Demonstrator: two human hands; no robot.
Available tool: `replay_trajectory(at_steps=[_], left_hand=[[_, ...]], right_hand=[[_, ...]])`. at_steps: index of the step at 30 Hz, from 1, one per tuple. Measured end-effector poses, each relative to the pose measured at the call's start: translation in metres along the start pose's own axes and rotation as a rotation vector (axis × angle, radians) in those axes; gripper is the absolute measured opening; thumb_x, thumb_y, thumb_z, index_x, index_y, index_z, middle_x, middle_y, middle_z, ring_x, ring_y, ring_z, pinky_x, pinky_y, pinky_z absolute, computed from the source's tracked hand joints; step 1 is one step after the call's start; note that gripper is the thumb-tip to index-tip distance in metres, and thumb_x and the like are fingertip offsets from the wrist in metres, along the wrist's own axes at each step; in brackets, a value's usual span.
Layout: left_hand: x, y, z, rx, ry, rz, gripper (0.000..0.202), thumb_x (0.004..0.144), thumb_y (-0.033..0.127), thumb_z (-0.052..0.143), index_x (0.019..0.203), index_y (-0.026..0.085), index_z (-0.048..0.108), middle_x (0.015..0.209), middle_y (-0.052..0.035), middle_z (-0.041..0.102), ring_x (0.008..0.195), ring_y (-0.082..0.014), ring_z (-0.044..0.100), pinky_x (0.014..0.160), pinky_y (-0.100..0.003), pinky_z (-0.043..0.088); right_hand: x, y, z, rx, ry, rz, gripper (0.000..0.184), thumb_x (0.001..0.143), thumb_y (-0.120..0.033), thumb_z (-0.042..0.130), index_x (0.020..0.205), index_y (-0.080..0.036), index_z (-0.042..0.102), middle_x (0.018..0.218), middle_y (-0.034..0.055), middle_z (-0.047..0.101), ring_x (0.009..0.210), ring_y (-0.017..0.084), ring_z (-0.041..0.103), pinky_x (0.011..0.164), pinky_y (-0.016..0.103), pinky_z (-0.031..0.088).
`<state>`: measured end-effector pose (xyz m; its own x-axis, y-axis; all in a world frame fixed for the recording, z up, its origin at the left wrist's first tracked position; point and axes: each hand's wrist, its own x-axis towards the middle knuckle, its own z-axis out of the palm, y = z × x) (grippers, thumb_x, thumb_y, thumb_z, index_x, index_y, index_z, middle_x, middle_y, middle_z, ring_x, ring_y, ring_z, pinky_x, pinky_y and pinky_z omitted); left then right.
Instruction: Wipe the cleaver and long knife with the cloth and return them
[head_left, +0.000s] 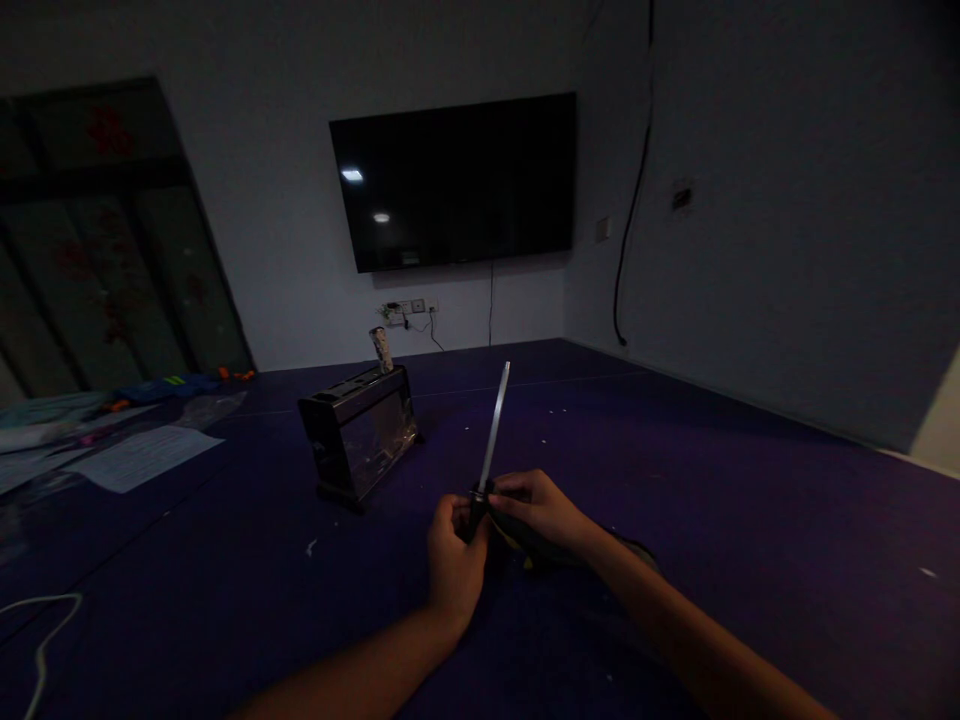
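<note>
A long, thin silver rod [493, 428] with a dark base points up and slightly to the right in front of me. My left hand [456, 555] is closed around the dark base at its lower end. With its fingers pinched, my right hand [541, 508] grips the same base from the right, just below the bare metal. The fingers hide most of the base. Below my right forearm lies a dark item with yellow parts [529, 562], too dim to name. Beyond my hands stands a black knife block with clear sides [375, 440], a patterned handle [381, 350] rising from its top.
The purple floor [712, 480] has small white scraps on it. Papers [146, 455], plastic and cloth lie at the left. A white cable [45, 640] curls at the lower left. A television [457, 180] hangs on the far wall, and a black cable [636, 200] runs down the right wall.
</note>
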<state>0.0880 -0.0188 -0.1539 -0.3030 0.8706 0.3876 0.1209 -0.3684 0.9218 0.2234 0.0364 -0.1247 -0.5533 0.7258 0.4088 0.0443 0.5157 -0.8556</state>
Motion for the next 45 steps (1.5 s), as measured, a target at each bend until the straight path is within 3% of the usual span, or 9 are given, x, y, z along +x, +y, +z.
replay_trajectory(at_steps=[6, 12, 15, 22, 27, 32, 37, 41, 45], left_hand=[[0.003, -0.008, 0.002, -0.058, -0.019, -0.053, 0.029, 0.065, 0.033, 0.067, 0.083, 0.016, 0.052, 0.073, -0.0033, 0.062, 0.068, -0.0152, 0.060, 0.060, -0.024, 0.046], [0.000, -0.016, 0.007, -0.109, -0.153, -0.227, 0.034, 0.070, 0.045, 0.059, 0.081, 0.014, 0.052, 0.053, 0.0014, 0.054, 0.038, -0.0100, 0.049, 0.037, -0.020, 0.037], [-0.002, -0.015, 0.008, -0.088, -0.207, -0.230, 0.035, 0.073, 0.049, 0.054, 0.076, 0.014, 0.052, 0.043, 0.0042, 0.048, 0.031, -0.0094, 0.044, 0.033, -0.019, 0.034], [-0.002, -0.016, 0.007, -0.050, -0.165, -0.187, 0.030, 0.074, 0.044, 0.053, 0.079, 0.015, 0.053, 0.048, 0.0042, 0.049, 0.033, -0.0087, 0.044, 0.034, -0.019, 0.033], [-0.001, -0.015, 0.004, 0.016, -0.101, -0.116, 0.032, 0.072, 0.045, 0.057, 0.077, 0.014, 0.056, 0.058, 0.0000, 0.056, 0.041, -0.0097, 0.048, 0.040, -0.020, 0.037], [0.002, -0.011, 0.000, 0.057, -0.029, -0.038, 0.036, 0.071, 0.049, 0.059, 0.077, 0.014, 0.057, 0.062, -0.0030, 0.059, 0.051, -0.0131, 0.053, 0.046, -0.022, 0.039], [0.002, -0.008, -0.001, 0.080, 0.032, 0.024, 0.034, 0.070, 0.046, 0.061, 0.084, 0.014, 0.059, 0.073, -0.0057, 0.062, 0.066, -0.0170, 0.057, 0.058, -0.025, 0.043], [0.000, -0.006, -0.001, -0.002, -0.009, -0.033, 0.032, 0.073, 0.043, 0.058, 0.088, 0.015, 0.059, 0.077, -0.0055, 0.063, 0.069, -0.0171, 0.059, 0.062, -0.026, 0.044], [-0.001, -0.005, -0.001, -0.027, -0.016, -0.046, 0.030, 0.073, 0.040, 0.059, 0.089, 0.015, 0.058, 0.077, -0.0057, 0.064, 0.070, -0.0175, 0.060, 0.064, -0.027, 0.045]], right_hand=[[0.001, 0.000, 0.003, -0.198, 0.046, -0.109, 0.034, 0.080, -0.043, 0.052, 0.066, -0.016, 0.066, 0.064, 0.0024, 0.060, 0.065, 0.016, 0.054, 0.062, 0.027, 0.041], [-0.001, 0.002, 0.007, -0.252, 0.075, -0.089, 0.030, 0.082, -0.037, 0.050, 0.065, -0.017, 0.065, 0.064, 0.0022, 0.061, 0.060, 0.016, 0.054, 0.058, 0.026, 0.040], [-0.001, 0.003, 0.008, -0.315, 0.100, -0.083, 0.027, 0.081, -0.033, 0.051, 0.062, -0.017, 0.063, 0.062, 0.0015, 0.061, 0.059, 0.015, 0.055, 0.057, 0.026, 0.040], [0.000, -0.001, 0.006, -0.453, 0.174, -0.123, 0.015, 0.076, -0.025, 0.057, 0.067, -0.018, 0.066, 0.070, 0.0030, 0.065, 0.068, 0.017, 0.059, 0.066, 0.027, 0.042], [0.001, 0.001, 0.003, -0.331, 0.198, -0.128, 0.012, 0.074, -0.027, 0.060, 0.070, -0.018, 0.068, 0.073, 0.0035, 0.067, 0.070, 0.017, 0.060, 0.067, 0.026, 0.043], [0.001, 0.010, -0.009, 0.042, 0.303, 0.075, 0.024, 0.070, -0.038, 0.064, 0.065, -0.015, 0.065, 0.061, 0.0008, 0.062, 0.056, 0.014, 0.056, 0.053, 0.023, 0.040], [0.000, 0.011, -0.009, 0.249, 0.209, 0.139, 0.031, 0.071, -0.044, 0.064, 0.071, -0.013, 0.065, 0.060, 0.0001, 0.060, 0.049, 0.011, 0.052, 0.048, 0.022, 0.039], [0.000, 0.003, -0.003, 0.119, 0.104, 0.015, 0.032, 0.076, -0.043, 0.060, 0.067, -0.013, 0.066, 0.060, 0.0001, 0.058, 0.055, 0.011, 0.052, 0.051, 0.022, 0.039], [0.001, -0.003, 0.001, -0.031, 0.010, -0.134, 0.030, 0.080, -0.041, 0.055, 0.075, -0.015, 0.070, 0.075, 0.0046, 0.064, 0.075, 0.017, 0.059, 0.069, 0.028, 0.044]])
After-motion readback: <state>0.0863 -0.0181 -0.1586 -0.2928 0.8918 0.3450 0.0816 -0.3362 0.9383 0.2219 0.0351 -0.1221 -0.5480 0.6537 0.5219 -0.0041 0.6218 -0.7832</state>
